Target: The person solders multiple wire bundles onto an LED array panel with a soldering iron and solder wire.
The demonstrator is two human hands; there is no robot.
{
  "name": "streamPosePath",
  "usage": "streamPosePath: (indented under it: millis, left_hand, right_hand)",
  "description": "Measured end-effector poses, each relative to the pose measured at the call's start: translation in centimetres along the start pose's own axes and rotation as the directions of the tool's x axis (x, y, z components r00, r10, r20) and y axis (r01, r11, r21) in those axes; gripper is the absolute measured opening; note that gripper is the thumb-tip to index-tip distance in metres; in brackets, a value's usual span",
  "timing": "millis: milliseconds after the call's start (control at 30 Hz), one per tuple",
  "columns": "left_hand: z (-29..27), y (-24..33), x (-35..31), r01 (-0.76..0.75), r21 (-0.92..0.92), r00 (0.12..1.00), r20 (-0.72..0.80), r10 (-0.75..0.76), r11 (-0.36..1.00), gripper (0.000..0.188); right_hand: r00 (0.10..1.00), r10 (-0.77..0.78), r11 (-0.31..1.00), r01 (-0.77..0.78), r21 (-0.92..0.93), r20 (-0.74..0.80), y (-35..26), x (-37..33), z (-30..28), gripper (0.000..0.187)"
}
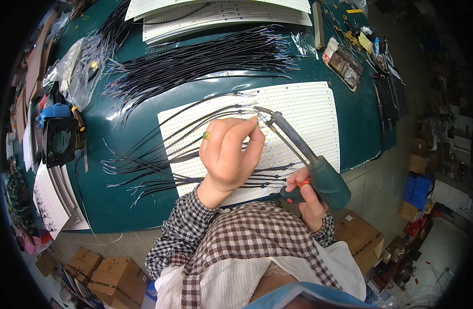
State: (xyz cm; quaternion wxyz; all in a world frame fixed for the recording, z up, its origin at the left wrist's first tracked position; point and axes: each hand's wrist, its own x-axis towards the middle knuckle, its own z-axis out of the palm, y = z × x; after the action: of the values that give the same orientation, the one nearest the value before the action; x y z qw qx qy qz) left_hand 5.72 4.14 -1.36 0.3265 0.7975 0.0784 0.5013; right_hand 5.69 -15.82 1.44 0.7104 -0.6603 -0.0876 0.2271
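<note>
A blue face mask (319,297) sits nearest the camera, well below the fingers. The left fingers (254,138) pinch almost closed, apparently on a wire end (261,119) at their tips; the right fingers (312,200) wrap a green soldering gun (330,184). Soldering seems in hand, calling for steady contact above the LED sheet (303,110) beneath the left fingertips.

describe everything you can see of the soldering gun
The soldering gun has a dark green, plastic-looking body with a red-orange part near the fingers gripping it. A long, worn, greyish metal-looking barrel extends from it, with a thinner rod alongside. Held in the right hand, it slants up and leftward over the white LED boards, its dark tip close to the left hand. Whether the tip touches a wire is unclear.
</note>
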Motion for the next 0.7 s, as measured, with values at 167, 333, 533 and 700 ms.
streamPosePath:
  millis: [167, 333, 533, 700]
  left_hand:
    - [-0.09, -0.11, -0.19, 0.011, 0.026, 1.000, 0.003, -0.011, 1.000, 0.028]
    - [0.01, -0.13, -0.09, 0.004, 0.021, 1.000, 0.006, -0.004, 1.000, 0.029]
    - [0.02, -0.11, -0.20, 0.005, 0.007, 1.000, 0.002, -0.005, 1.000, 0.029]
    - [0.02, -0.02, -0.08, -0.002, 0.002, 1.000, 0.012, 0.002, 1.000, 0.029]
  right_hand:
    - [1.000, -0.010, 1.000, 0.010, 0.000, 0.001, 0.16, -0.01, -0.01, 0.023]
    - [1.000, -0.019, 1.000, 0.019, 0.017, 0.015, 0.31, 0.10, -0.19, 0.023]
    - [1.000, -0.028, 0.999, 0.028, 0.023, 0.006, 0.47, 0.07, -0.07, 0.024]
    - [1.000, -0.009, 1.000, 0.009, 0.021, -0.007, 0.46, 0.11, -0.03, 0.024]
